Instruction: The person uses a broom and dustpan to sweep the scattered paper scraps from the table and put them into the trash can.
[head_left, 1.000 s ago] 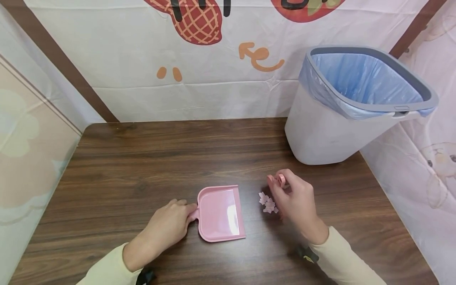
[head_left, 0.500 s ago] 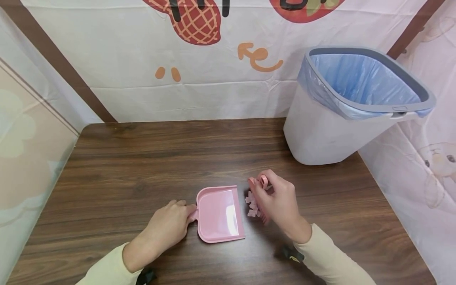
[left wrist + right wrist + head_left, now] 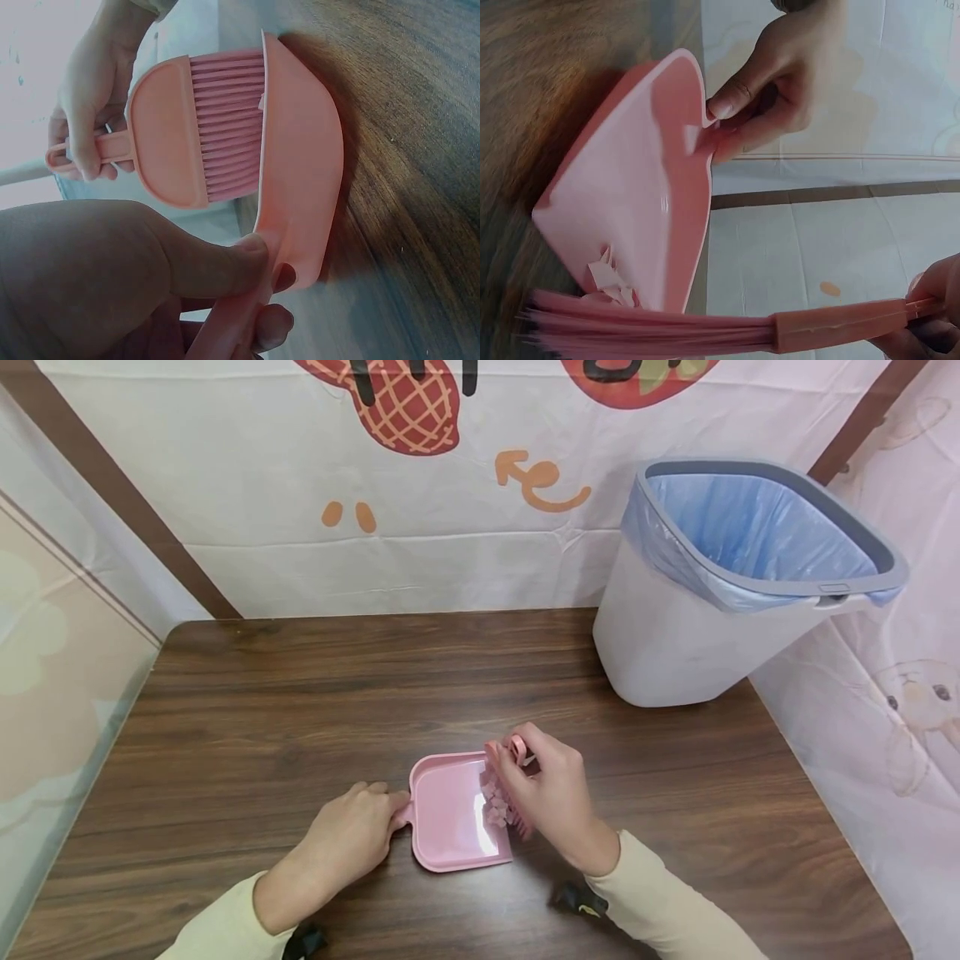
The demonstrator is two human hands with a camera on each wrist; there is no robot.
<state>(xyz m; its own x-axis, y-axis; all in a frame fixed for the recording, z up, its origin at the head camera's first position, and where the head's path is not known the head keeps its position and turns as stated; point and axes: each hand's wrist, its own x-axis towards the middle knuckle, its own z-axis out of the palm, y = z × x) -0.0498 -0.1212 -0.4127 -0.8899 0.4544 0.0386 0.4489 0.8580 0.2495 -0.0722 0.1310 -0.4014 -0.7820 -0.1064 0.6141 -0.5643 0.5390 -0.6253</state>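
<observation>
A pink dustpan point(image 3: 447, 814) lies flat on the table, its front lip facing right. My left hand point(image 3: 351, 835) grips its handle, thumb on top, as the left wrist view shows. My right hand point(image 3: 551, 793) holds a small pink hand brush point(image 3: 166, 135) by its looped handle, bristles down at the dustpan's lip. Small pale pink paper scraps point(image 3: 497, 806) lie just inside the lip, against the bristles point(image 3: 652, 330). In the right wrist view the brush partly covers the scraps point(image 3: 609, 281).
A white trash bin point(image 3: 675, 643) with a grey rim and blue liner bag stands at the table's back right. The dark wooden table point(image 3: 315, 693) meets a printed fabric backdrop point(image 3: 420, 568) at its far edge.
My right hand has moved left with the brush, and the paper scraps have gone from the tabletop onto the dustpan's front part. The left hand and dustpan stay in place.
</observation>
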